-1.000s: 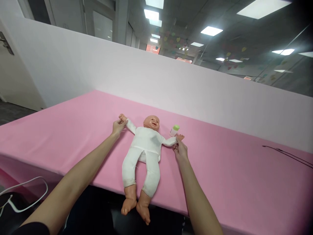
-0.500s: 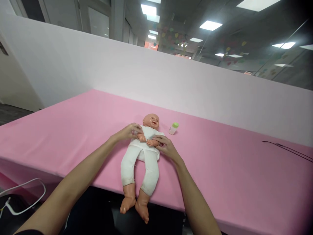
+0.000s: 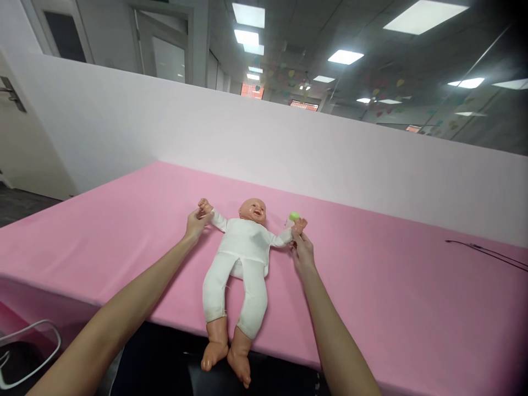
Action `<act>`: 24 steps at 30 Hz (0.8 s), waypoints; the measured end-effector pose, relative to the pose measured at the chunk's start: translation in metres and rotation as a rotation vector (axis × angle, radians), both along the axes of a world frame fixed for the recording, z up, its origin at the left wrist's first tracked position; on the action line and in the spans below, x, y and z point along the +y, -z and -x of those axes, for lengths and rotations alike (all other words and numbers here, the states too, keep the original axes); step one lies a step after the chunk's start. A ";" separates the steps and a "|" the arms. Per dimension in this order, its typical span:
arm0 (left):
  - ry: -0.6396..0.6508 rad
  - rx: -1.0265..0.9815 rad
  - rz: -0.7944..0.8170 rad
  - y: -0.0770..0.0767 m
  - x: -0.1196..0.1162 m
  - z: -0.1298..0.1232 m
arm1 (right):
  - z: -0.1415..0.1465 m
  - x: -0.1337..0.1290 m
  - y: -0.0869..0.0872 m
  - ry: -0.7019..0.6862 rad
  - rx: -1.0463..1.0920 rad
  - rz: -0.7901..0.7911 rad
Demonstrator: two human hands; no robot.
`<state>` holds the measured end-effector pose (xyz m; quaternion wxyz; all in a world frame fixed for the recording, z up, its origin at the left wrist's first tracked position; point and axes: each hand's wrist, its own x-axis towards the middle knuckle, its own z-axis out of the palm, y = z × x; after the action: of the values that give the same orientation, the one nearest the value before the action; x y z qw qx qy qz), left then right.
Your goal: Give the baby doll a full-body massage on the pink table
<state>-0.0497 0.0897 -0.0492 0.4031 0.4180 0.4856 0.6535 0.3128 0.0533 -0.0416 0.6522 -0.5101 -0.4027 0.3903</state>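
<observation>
A baby doll in a white suit lies on its back on the pink table cover, its bare feet hanging over the front edge. Both its arms are spread out sideways. My left hand is closed round the doll's wrist on the left of the picture. On the other side, my right hand grips the doll's other wrist. Behind that doll hand stands a small bottle with a green cap, partly hidden.
A white wall rises behind the table, with glass above it. Thin black cables lie at the right. A white cable hangs at the lower left, and a door is beyond.
Both hands have moved apart, drawing the doll's arms from over its chest out to the sides. The view has tilted up slightly.
</observation>
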 end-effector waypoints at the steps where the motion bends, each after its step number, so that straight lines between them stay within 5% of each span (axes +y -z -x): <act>1: 0.042 0.059 -0.087 -0.003 -0.004 0.000 | 0.005 -0.005 -0.006 -0.034 -0.056 -0.056; 8: 0.402 0.734 -0.569 -0.014 -0.027 -0.012 | 0.040 -0.037 -0.029 -0.585 -0.741 -0.297; 13: 0.463 1.021 -0.699 -0.007 -0.026 -0.015 | 0.043 -0.038 -0.021 -0.621 -0.845 -0.314; 16: 0.395 0.854 -0.603 -0.010 -0.029 -0.015 | 0.040 -0.031 -0.018 -0.548 -0.688 -0.300; 21: -0.016 0.187 -0.257 -0.011 -0.023 -0.010 | 0.014 -0.006 0.000 -0.023 -0.105 -0.093; 24: -0.188 -0.113 -0.031 -0.005 -0.014 -0.005 | -0.001 0.002 0.010 0.081 0.123 0.112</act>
<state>-0.0447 0.0755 -0.0441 0.3603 0.3393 0.4890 0.7183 0.3137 0.0556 -0.0517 0.6613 -0.5366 -0.3188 0.4161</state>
